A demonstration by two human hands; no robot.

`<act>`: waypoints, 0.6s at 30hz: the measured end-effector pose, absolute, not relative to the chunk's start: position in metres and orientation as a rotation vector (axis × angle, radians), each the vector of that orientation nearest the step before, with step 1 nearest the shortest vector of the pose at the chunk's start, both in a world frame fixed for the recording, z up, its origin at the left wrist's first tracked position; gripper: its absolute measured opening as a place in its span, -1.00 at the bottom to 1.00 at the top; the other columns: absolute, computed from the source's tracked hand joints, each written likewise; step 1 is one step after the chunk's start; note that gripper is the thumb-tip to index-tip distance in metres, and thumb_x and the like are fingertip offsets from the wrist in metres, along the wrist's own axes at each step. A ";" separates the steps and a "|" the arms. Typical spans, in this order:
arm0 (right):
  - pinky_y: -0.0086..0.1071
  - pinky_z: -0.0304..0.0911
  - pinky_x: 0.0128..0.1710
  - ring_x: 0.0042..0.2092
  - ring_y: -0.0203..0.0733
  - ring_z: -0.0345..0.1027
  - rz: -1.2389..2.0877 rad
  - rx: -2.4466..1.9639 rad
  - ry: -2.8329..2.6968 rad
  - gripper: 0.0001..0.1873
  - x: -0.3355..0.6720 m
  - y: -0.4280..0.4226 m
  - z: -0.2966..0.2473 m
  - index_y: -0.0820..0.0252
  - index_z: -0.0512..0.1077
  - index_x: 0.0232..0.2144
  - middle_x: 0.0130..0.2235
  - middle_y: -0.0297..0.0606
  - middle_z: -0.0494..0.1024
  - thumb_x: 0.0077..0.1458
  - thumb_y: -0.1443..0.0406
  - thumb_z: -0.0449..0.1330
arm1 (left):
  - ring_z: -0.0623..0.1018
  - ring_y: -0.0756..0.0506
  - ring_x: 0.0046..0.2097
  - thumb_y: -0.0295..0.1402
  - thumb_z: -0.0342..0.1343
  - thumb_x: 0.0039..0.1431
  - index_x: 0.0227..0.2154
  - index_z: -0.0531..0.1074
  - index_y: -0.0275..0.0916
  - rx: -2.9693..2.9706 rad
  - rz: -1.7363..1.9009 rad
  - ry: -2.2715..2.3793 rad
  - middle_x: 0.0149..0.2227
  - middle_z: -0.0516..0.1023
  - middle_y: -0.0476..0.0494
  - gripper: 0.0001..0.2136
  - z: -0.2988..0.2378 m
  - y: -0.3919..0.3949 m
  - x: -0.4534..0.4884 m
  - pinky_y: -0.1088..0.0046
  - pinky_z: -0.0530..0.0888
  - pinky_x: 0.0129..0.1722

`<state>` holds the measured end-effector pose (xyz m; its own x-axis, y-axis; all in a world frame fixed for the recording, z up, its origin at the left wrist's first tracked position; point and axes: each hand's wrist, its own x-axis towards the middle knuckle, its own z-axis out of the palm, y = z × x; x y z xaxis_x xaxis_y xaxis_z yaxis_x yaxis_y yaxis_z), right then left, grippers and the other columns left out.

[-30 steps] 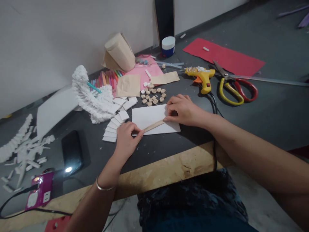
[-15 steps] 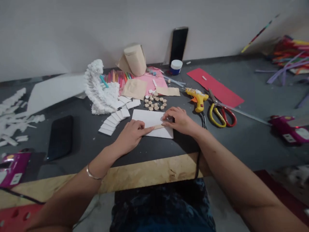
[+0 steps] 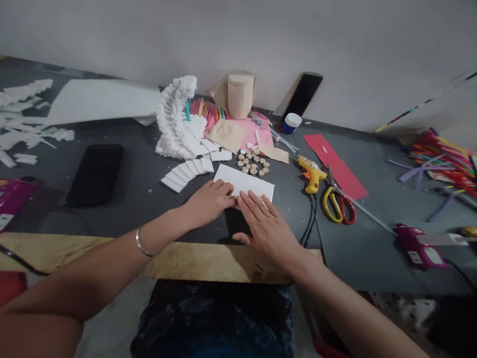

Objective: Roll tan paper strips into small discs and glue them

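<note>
White rectangular card (image 3: 244,182) lay flat, just ahead of left hand (image 3: 210,201) and right hand (image 3: 264,228), both touching its near edge.

White wall (image 3: 238,40), dark grey work surface (image 3: 357,263) (plywood front edge (image 3: 208,263))

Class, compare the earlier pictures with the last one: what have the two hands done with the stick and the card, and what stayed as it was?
The left hand and right hand no longer pinch the wooden stick, which can't be made out now. Both lie open at the near edge of the white card, the right hand drawn back towards the person. The glue gun, scissors and wooden discs stayed in place.
</note>
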<state>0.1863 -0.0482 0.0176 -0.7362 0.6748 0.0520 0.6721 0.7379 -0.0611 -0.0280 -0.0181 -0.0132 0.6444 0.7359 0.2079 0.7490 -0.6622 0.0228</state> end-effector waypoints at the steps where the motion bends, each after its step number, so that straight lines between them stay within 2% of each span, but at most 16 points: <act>1: -0.04 -0.22 0.35 0.38 0.06 -0.16 0.057 -1.174 -2.868 -0.14 0.184 -0.052 0.010 0.43 0.03 0.32 0.35 0.02 0.03 0.21 -0.09 -0.04 | 0.37 -0.18 -0.10 -0.39 -0.04 0.30 -0.07 0.47 -0.10 -2.786 -0.334 -1.268 -0.12 0.41 -0.21 -0.76 -0.013 -0.019 -0.027 0.27 0.30 -0.18; 6: 0.01 -0.25 0.35 0.39 0.10 -0.24 0.030 -1.384 -2.795 -0.06 0.185 -0.056 -0.014 0.46 -0.16 0.36 0.37 0.06 -0.05 0.22 -0.13 -0.12 | 0.39 -0.16 -0.12 -0.44 -0.02 0.27 0.05 0.41 0.02 -2.833 -0.473 -1.281 -0.15 0.43 -0.19 -0.66 -0.013 -0.022 -0.026 0.28 0.29 -0.16; 11: 0.06 -0.21 0.34 0.40 0.11 -0.28 0.020 -1.385 -2.787 -0.09 0.185 -0.059 -0.016 0.38 -0.24 0.38 0.38 0.02 -0.08 0.24 -0.11 -0.16 | 0.38 -0.17 -0.08 -0.47 -0.04 0.27 0.07 0.41 -0.01 -2.883 -0.435 -1.367 -0.13 0.41 -0.20 -0.63 -0.009 -0.027 -0.033 0.27 0.30 -0.13; 18: 0.10 -0.18 0.32 0.39 0.11 -0.26 0.005 -1.399 -2.780 -0.10 0.184 -0.060 -0.014 0.27 -0.41 0.38 0.38 0.00 -0.08 0.25 -0.06 -0.12 | 0.39 -0.17 -0.17 -0.44 -0.08 0.28 -0.10 0.53 -0.13 -2.872 -0.319 -1.462 -0.23 0.43 -0.21 -0.71 0.003 -0.030 -0.048 0.29 0.33 -0.24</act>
